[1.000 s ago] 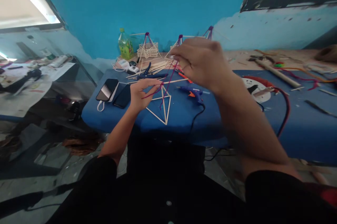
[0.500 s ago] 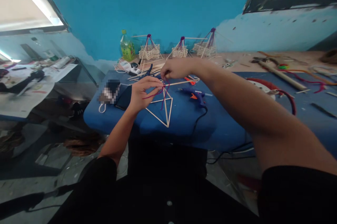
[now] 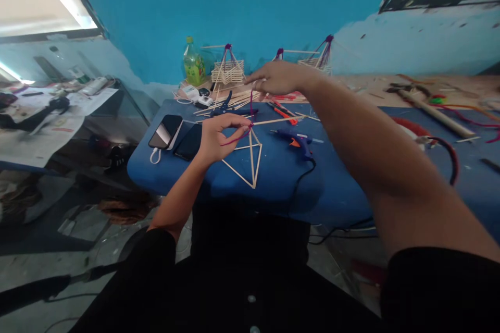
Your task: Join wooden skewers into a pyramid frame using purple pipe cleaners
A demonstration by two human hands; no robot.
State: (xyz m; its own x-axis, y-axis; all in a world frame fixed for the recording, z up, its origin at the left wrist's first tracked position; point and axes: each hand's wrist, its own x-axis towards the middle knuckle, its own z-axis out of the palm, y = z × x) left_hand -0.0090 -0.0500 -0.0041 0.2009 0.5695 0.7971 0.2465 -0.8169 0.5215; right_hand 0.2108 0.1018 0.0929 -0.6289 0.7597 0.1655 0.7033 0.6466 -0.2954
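Note:
My left hand (image 3: pixel 219 137) is closed in a pinch at the top of a stick frame (image 3: pixel 257 163), where thin wooden sticks meet. Purple yarn (image 3: pixel 252 106) is wound about that joint, and a loose tail hangs across my left fingers. One long stick (image 3: pixel 277 121) runs out to the right from the joint. Above it my right hand (image 3: pixel 277 78) is raised, palm down, with the yarn drawn up taut to its fingers. The frame's triangular base stands on the blue table cover (image 3: pixel 219 187).
A purple glue gun (image 3: pixel 295 143) lies right of the frame, its black cord trailing off the front edge. Two phones, one a lit-edged phone (image 3: pixel 165 131), lie left. Behind are pliers (image 3: pixel 228 109), an orange cutter (image 3: pixel 283 113), loose sticks, a green bottle (image 3: pixel 194 64) and finished stick models (image 3: pixel 227 71).
My right hand has risen and moved away from the joint, pulling the yarn upward, its fingers more stretched. My left hand keeps its pinch. The view has shifted slightly.

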